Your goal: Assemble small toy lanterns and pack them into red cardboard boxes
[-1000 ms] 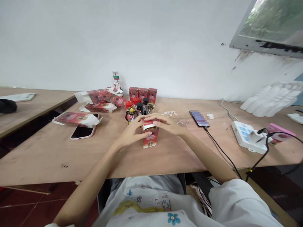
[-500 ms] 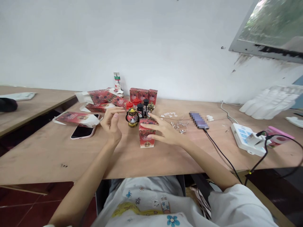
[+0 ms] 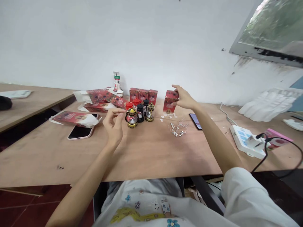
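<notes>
The right hand point(image 3: 186, 98) has its fingers closed around the side of an upright red printed cardboard box point(image 3: 168, 102); whether the box touches the pale wooden bench point(image 3: 151, 157) cannot be told. Small silvery discs point(image 3: 176, 133) lie nearer the person than those fingers; three similar red boxes point(image 3: 143, 94) stand to their left. The left hand point(image 3: 113, 127), fingers loosely curled and slightly parted, holds nothing visible, just beside a yellow-topped gold-and-black miniature lantern point(image 3: 132, 118).
</notes>
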Available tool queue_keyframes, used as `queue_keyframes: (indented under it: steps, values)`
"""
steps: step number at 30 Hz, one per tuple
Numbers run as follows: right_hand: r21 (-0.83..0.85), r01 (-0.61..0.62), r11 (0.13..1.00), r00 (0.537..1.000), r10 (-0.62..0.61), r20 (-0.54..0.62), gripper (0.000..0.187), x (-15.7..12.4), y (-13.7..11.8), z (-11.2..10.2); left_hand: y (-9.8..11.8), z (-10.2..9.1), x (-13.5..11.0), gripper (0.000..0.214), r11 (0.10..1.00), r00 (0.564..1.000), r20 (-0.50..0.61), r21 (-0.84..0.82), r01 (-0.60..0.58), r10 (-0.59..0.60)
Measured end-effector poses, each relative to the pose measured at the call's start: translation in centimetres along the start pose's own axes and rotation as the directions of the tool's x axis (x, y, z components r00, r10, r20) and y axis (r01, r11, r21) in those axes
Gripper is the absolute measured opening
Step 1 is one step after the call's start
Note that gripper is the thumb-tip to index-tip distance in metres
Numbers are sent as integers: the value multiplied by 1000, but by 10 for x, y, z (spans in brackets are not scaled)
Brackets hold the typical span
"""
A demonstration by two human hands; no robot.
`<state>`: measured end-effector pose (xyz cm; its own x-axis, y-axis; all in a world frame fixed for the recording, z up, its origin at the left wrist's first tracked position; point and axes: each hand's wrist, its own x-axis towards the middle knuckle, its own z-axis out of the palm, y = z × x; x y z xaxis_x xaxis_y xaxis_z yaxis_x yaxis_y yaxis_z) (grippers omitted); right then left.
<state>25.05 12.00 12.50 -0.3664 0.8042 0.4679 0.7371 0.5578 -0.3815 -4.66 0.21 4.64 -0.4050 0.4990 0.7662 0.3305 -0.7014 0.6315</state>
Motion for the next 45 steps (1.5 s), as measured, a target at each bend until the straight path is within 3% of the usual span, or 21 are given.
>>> queue_keyframes:
  steps: [5, 10, 14, 16, 19, 20, 22, 24, 26, 28, 30, 33, 35, 37, 40, 42, 45]
  values:
    - [-108, -214, 971, 975, 220, 43, 85, 57, 37, 35, -5, -1, -1, 9, 1000, 1000, 9, 2, -8, 8]
    - [-86, -209, 974, 970, 218, 106, 71, 78, 37, 71, -9, -3, 0, 10, 999, 1000, -12, 40, 21, -21]
    - [-94, -213, 973, 968, 223, 113, 72, 76, 29, 79, -8, -3, 1, 11, 998, 999, 0, 43, 42, -42]
    - [-113, -200, 973, 979, 204, 26, 67, 69, 19, 78, -6, -2, 1, 12, 997, 999, 3, 55, 50, -51]
    - [-156, -46, 987, 984, 18, -178, 41, 51, -8, 76, -3, 0, 0, 11, 994, 997, 1, 74, 81, -81]
    - [-174, 25, 984, 986, -53, -161, 35, 45, -19, 77, -2, 1, 0, 10, 993, 995, -1, 69, 95, -96]
    - [-205, 137, 969, 990, -138, 10, 31, 34, -38, 83, -2, 3, -1, 12, 991, 992, 4, 49, 125, -126]
    - [-236, 184, 954, 969, -136, 204, 36, 25, -50, 90, -3, 4, -2, 11, 988, 988, 31, 24, 151, -151]
    - [-262, 186, 947, 944, -99, 314, 38, 18, -53, 98, -3, 4, -2, 9, 984, 980, 94, -8, 178, -176]
    - [-265, 159, 951, 944, -68, 322, 32, 10, -50, 100, -3, 4, -3, 8, 978, 963, 184, -28, 205, -197]
    - [-230, 108, 967, 965, -47, 257, 25, 1, -44, 96, -1, 4, -5, 11, 972, 926, 310, -17, 234, -217]
    - [-78, 18, 997, 996, -10, 92, 15, -16, -34, 79, 1, 5, -10, 15, 967, 815, 526, 60, 249, -242]
    - [151, -41, 988, 996, 52, -69, 13, -29, -32, 68, 1, 7, -14, 18, 965, 764, 590, 133, 227, -261]
    - [482, -90, 871, 967, 192, -167, 17, -43, -36, 66, 1, 10, -19, 22, 963, 775, 571, 170, 211, -271]
    - [851, -148, 504, 945, 327, -30, 21, -68, -54, 83, 2, 14, -25, 55, 969, 809, 533, 149, 198, -248]
    - [929, -215, 303, 951, 280, 129, 25, -84, -73, 104, 4, 15, -28, 76, 981, 823, 534, 105, 166, -196]
    - [940, -306, 150, 948, 142, 286, 32, -103, -97, 136, 5, 13, -30, 62, 987, 815, 561, 23, 157, -142]
